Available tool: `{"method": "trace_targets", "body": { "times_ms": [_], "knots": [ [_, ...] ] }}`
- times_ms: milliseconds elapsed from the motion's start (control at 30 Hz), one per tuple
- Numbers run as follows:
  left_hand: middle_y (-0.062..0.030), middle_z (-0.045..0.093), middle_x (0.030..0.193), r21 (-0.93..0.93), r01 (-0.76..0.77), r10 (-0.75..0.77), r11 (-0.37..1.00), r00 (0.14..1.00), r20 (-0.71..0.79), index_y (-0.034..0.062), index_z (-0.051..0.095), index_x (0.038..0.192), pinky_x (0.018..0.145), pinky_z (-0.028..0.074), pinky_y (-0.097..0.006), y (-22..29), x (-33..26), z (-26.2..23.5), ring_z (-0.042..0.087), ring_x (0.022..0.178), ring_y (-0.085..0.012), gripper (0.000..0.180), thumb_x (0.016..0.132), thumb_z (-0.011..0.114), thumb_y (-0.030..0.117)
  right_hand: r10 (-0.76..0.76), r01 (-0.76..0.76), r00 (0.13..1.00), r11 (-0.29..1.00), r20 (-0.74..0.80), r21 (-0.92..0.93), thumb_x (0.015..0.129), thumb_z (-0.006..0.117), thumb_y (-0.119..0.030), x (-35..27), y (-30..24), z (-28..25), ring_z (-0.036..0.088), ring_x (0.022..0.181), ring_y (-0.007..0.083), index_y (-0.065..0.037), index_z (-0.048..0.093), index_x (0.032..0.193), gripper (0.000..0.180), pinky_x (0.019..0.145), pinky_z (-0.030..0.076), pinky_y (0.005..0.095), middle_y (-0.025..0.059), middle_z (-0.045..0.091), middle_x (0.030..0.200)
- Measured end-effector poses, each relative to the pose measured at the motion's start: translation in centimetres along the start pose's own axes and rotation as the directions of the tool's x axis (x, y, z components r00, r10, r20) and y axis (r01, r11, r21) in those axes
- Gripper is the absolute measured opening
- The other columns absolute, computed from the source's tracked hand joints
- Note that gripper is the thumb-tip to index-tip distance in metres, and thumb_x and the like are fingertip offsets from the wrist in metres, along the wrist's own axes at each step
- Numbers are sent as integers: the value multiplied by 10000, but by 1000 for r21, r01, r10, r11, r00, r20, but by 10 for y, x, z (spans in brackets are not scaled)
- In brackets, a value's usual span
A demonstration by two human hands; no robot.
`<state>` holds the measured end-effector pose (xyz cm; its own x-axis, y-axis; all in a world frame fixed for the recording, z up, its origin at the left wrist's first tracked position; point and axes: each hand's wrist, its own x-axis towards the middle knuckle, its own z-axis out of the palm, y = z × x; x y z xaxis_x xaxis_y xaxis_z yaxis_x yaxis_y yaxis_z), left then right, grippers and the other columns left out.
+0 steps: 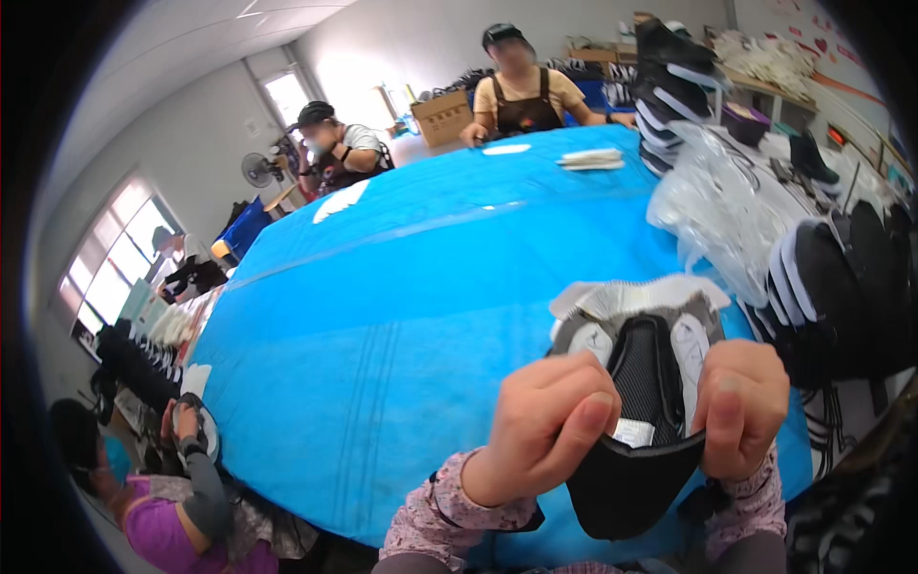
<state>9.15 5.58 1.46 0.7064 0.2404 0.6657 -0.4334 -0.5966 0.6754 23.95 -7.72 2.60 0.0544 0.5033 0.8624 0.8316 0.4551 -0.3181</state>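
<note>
A black and grey shoe upper (636, 488) is held over the near right part of the blue-covered table. Its tongue, lined in dark mesh, lies in the middle, with a small white label near the black end closest to me. Pale, loose edges spread out at the far end. My left hand (555, 421) is closed on the left side of the opening, thumb on top. On the right side, my right hand (741, 407) grips the other edge in the same way. The fingertips of both hands are hidden by the upper.
Stacked black shoe uppers (841, 287) and a clear plastic bag (717, 206) line the table's right edge. White pieces (590, 159) lie on the blue cover (382, 287) at the far side. Co-workers sit across the table, and one in purple (177, 517) works at the left.
</note>
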Motion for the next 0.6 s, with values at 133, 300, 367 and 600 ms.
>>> {"method": "trace_targets", "body": {
  "times_ms": [133,300,367,600],
  "knots": [
    [-77,522,612,36,-8,9,999,1000,-28,26,508,619,486,351,-292,-5,-6,-8,487,519,-183,500,985,367,336,-18,21,996,999,85,-36,803,601,-158,1,3,14,414,403,227,-59,473,564,288,388,293,344,53,395,512],
    [-74,449,552,284,-96,119,954,991,-63,37,511,614,424,321,-316,-10,-4,-11,447,453,-210,290,886,515,140,29,-28,994,1000,102,-14,733,740,-237,6,-6,38,467,434,211,-88,495,593,318,393,344,315,42,452,534],
    [-65,428,558,318,-150,181,936,981,-67,43,540,644,414,326,-336,-17,-2,-5,446,452,-232,176,802,614,66,5,0,996,999,93,-45,723,755,-243,3,-5,43,454,414,189,-96,467,571,357,370,323,299,32,421,512],
    [-77,461,570,111,-161,173,981,979,-107,35,536,645,427,334,-328,-14,-2,-9,451,453,-241,230,869,524,87,60,-71,986,995,153,66,734,742,-280,5,4,29,448,399,218,-87,449,552,396,371,309,330,47,428,504]
  ]
}}
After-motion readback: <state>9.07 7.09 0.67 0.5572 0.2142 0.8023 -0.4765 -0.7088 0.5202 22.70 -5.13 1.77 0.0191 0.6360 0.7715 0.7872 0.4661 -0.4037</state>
